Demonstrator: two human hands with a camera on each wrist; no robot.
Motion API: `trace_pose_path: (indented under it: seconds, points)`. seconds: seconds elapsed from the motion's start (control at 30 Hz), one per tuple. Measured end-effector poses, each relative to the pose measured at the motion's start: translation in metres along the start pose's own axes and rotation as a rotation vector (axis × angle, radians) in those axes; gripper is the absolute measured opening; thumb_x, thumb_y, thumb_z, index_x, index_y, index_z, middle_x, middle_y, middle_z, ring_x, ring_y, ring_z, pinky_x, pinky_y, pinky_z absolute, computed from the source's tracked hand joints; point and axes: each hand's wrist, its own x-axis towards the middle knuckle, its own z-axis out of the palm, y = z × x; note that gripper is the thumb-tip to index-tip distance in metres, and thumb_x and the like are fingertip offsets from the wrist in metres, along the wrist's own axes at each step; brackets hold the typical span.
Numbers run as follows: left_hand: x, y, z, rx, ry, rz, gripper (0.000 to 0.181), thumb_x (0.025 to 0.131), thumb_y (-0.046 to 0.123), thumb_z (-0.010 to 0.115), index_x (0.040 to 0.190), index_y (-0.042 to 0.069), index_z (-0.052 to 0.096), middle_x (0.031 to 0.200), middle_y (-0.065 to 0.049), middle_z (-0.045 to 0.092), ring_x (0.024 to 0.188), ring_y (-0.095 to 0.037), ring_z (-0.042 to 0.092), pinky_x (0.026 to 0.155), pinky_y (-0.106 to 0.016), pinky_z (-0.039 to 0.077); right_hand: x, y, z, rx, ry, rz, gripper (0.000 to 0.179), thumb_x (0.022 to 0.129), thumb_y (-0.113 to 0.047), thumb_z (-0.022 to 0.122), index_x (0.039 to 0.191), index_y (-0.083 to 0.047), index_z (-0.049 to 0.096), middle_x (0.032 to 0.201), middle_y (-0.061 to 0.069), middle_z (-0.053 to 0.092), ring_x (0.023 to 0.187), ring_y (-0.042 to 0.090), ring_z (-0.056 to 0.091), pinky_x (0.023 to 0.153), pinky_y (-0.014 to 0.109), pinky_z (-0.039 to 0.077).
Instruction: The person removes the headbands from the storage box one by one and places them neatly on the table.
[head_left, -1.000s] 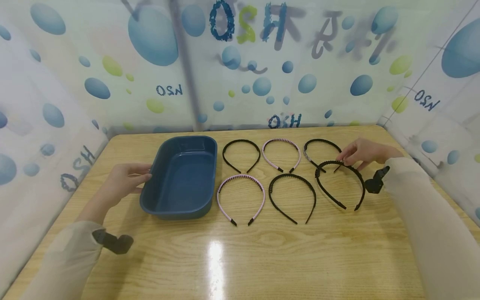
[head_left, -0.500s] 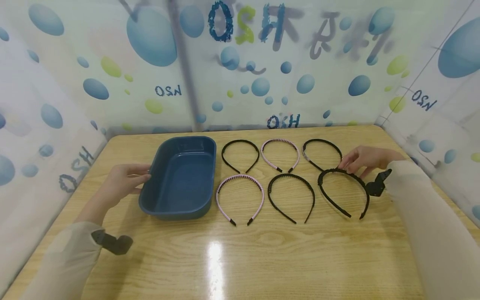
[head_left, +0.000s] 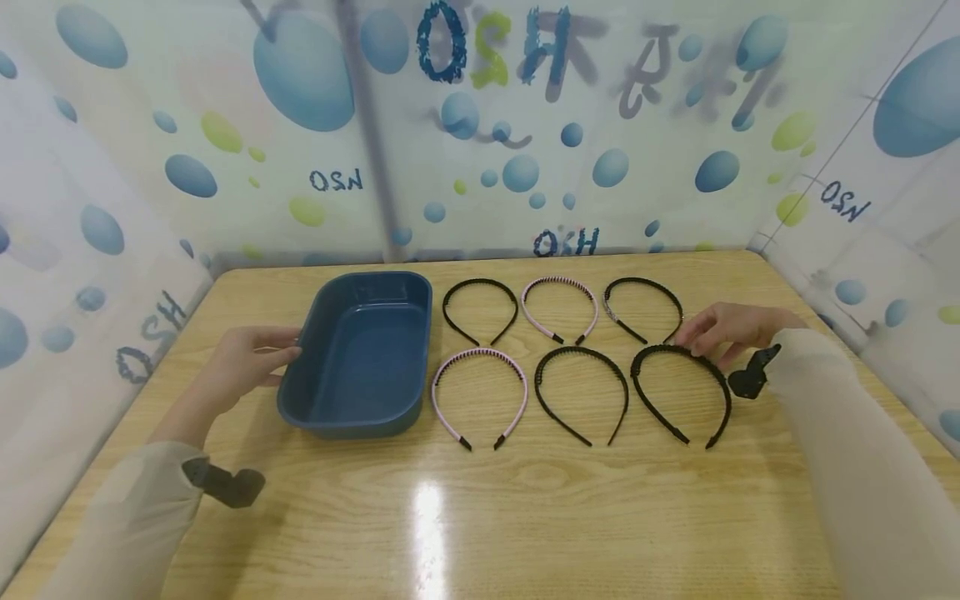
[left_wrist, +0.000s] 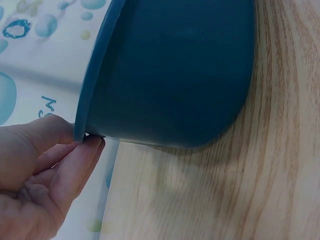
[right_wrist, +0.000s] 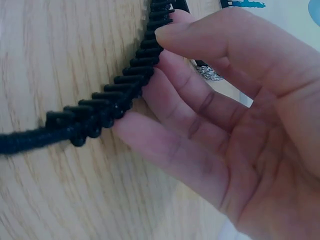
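Observation:
My left hand pinches the left rim of a deep blue basin; in the left wrist view the thumb is on one side of the rim and the fingers on the other. At the right, my right hand pinches a black toothed headband by its upper curve. Thumb and fingers meet it from opposite sides in the right wrist view, close over the wood. Its two ends point toward me. Just behind lies a black headband with a silvery section, partly overlapped by my fingertips.
Beside the basin, a pink headband and a black one lie in the front row. Farther back are a black headband and a pink one. Patterned curtains enclose the wooden table.
My right hand has come toward me and lowered the black headband, lining it up with the front row. The left hand and the basin have stayed put.

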Motion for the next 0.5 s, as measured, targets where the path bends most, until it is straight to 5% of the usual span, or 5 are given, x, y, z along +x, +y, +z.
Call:
trace_pose_path:
  seconds: [0.5]
  points:
    - [-0.0014,-0.0010,0.0006,-0.006,0.011,0.018,0.045,0.095,0.012,0.052,0.131,-0.013,0.039,0.123,-0.034,0.046,0.112,-0.043,0.046,0.073,-0.033,0.055,0.0003,-0.0024,0.0043,-0.022,0.041,0.021,0.042,0.085,-0.015,0.065,0.121,0.004,0.054,0.121,0.012,0.051,0.099,0.019,0.053,0.077,0.041,0.053]
